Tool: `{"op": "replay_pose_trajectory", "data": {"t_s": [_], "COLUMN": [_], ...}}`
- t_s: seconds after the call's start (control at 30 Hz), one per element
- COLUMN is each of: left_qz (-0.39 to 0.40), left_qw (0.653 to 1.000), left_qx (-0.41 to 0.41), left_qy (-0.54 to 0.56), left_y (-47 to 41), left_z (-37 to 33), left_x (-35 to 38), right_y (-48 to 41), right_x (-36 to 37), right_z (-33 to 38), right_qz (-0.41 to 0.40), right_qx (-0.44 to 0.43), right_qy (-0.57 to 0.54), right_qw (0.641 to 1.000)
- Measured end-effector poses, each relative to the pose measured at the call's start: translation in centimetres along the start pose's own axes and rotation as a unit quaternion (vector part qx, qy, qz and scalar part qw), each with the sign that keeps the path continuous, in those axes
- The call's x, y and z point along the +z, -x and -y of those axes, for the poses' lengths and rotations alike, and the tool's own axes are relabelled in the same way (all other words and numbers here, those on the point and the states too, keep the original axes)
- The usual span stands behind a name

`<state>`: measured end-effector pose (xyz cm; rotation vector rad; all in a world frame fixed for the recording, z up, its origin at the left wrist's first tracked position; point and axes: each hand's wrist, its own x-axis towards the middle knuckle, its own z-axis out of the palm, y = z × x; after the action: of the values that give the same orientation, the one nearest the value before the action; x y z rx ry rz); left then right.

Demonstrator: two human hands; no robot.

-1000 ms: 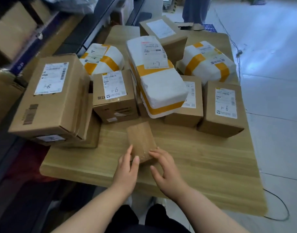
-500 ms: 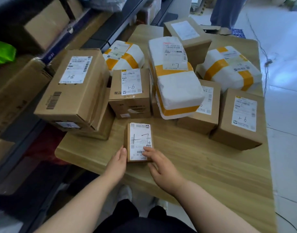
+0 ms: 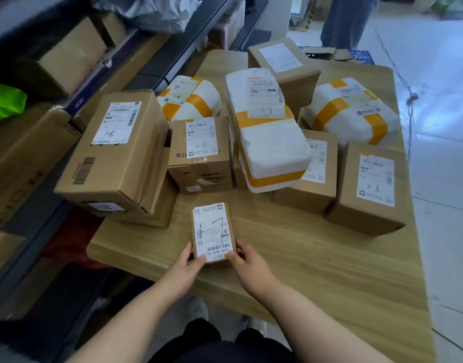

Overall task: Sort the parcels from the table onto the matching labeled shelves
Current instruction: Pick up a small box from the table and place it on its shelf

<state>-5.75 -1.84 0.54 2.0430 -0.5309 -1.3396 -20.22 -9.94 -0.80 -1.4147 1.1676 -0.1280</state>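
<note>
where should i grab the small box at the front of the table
Take the small box by its two long side faces, coming from the near table edge. It lies flat, label up, free of neighbours; the left hand and right hand pinch its near corners.

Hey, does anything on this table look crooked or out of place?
The large cardboard box at the left sits on another box and hangs past the table edge. The long white parcel lies tilted across brown boxes, its near end jutting out.
</note>
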Motion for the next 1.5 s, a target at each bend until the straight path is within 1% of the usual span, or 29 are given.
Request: {"op": "replay_pose_trajectory", "data": {"t_s": [0.17, 0.33, 0.43, 0.6, 0.7, 0.8, 0.87, 1.03, 1.13, 1.23, 1.3, 1.4, 1.5], "left_qz": [-0.026, -0.016, -0.037, -0.035, -0.037, -0.071, -0.092, -0.173, -0.242, -0.298, -0.350, -0.430, -0.486], "left_qw": [0.998, 0.991, 0.987, 0.981, 0.979, 0.977, 0.972, 0.950, 0.927, 0.891, 0.855, 0.789, 0.725], "left_qx": [0.007, 0.037, 0.056, 0.075, 0.087, 0.101, 0.104, 0.076, 0.056, 0.041, 0.044, 0.034, 0.024], "left_qy": [0.062, 0.124, 0.146, 0.178, 0.179, 0.176, 0.190, 0.251, 0.280, 0.340, 0.379, 0.436, 0.488], "left_y": [1.0, 2.9, 3.9, 5.3, 7.0, 9.3, 11.2, 17.3, 21.7, 26.4, 29.8, 34.6, 38.8], "left_z": [0.1, 0.4, 1.0, 2.9, 4.3, 5.7, 7.4, 15.1, 21.2, 27.0, 30.7, 35.4, 39.1], "left_x": [0.6, 1.3, 1.4, -0.1, -1.4, -3.4, -5.2, -11.0, -14.3, -17.2, -18.4, -18.6, -17.9], "right_y": [1.1, 1.9, 2.4, 2.9, 4.1, 5.4, 6.5, 11.1, 14.3, 17.5, 20.0, 24.1, 28.1], "right_x": [-0.3, -0.2, 0.0, 1.2, 3.3, 6.0, 8.3, 17.5, 24.7, 31.9, 36.3, 41.5, 45.7], "right_z": [-0.1, 0.0, 0.3, 0.5, 0.8, 1.3, 1.9, 3.4, 3.9, 4.4, 4.2, 3.3, 2.4], "right_qz": [-0.036, -0.107, -0.117, -0.079, -0.024, 0.018, 0.049, 0.139, 0.212, 0.294, 0.349, 0.421, 0.484], "right_qx": [-0.009, -0.064, -0.094, -0.101, -0.082, -0.097, -0.108, -0.129, -0.140, -0.148, -0.155, -0.152, -0.157], "right_qy": [-0.067, -0.122, -0.142, -0.153, -0.184, -0.175, -0.149, -0.091, -0.042, 0.013, 0.050, 0.098, 0.146], "right_qw": [0.997, 0.985, 0.978, 0.980, 0.979, 0.980, 0.982, 0.978, 0.966, 0.944, 0.923, 0.889, 0.848]}}
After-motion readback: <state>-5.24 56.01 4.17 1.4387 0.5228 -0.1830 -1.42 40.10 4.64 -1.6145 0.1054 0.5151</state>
